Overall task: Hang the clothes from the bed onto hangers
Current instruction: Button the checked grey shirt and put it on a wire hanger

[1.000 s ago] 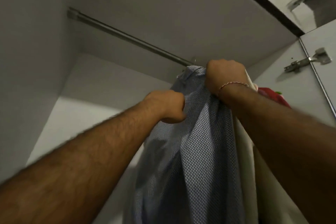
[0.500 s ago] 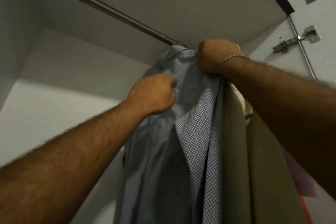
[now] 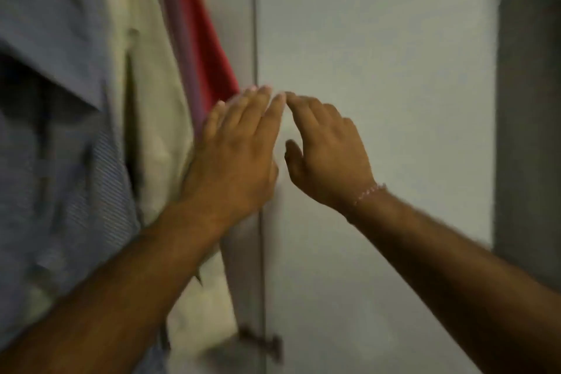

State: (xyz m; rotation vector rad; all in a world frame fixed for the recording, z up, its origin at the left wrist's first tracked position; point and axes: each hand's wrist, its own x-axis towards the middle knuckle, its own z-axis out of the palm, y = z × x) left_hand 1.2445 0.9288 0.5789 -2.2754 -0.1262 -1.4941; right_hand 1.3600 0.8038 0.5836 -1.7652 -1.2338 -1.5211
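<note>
Both hands are seen with fingers straight and nothing held. The left hand (image 3: 233, 155) is laid flat against the edge of the hanging clothes, its grip apart, the palm resting at the cream garment (image 3: 151, 118) and the fingertips reaching past the red garment (image 3: 209, 48). The right hand (image 3: 328, 152) is held just beside it, grip likewise apart, in front of the pale wardrobe door (image 3: 379, 70); whether the door is actually touched cannot be told from the blurred view. A thin bracelet (image 3: 368, 191) is worn at the right wrist.

The blue checked shirt (image 3: 54, 100) is found at the left edge of the view, hanging beside the cream garment, with the red one furthest toward the door's hinged edge. The rail and the hangers themselves are not in view, so how the shirt is seated on its hanger cannot be confirmed.

The step in hand is judged to be the finish of one hanging: the clothes are being pressed back and tidied, with the blue shirt apparently already in place. The next move is likely to call for the hands to be withdrawn and a turn made toward the bed, where another garment and a free hanger would have to be picked up. A hinge (image 3: 261, 343) is visible at the door's lower edge.
</note>
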